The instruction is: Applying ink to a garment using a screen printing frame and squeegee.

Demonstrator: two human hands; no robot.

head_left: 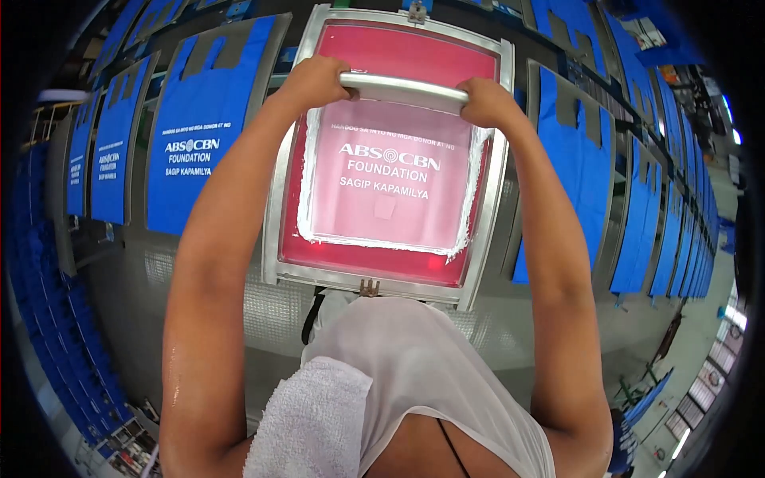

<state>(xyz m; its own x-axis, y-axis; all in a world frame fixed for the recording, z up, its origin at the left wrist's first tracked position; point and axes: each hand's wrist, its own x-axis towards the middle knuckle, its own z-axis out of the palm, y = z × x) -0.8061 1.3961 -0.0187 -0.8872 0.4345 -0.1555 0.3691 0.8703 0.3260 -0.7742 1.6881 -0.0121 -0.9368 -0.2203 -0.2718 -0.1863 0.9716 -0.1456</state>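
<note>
The left fingers and right fingers gripped the squeegee spanning between them, over the pink screen. Uneven pressure from either side might have left the white paste, bodyward of the fingers, patchy.

We see white lettering in capitals within the pale window of the red framed screen: four lines, with a ringed round emblem in the largest. We find a matching layout on the blue panel at left, and smaller white print on the blue panel beyond.
</note>
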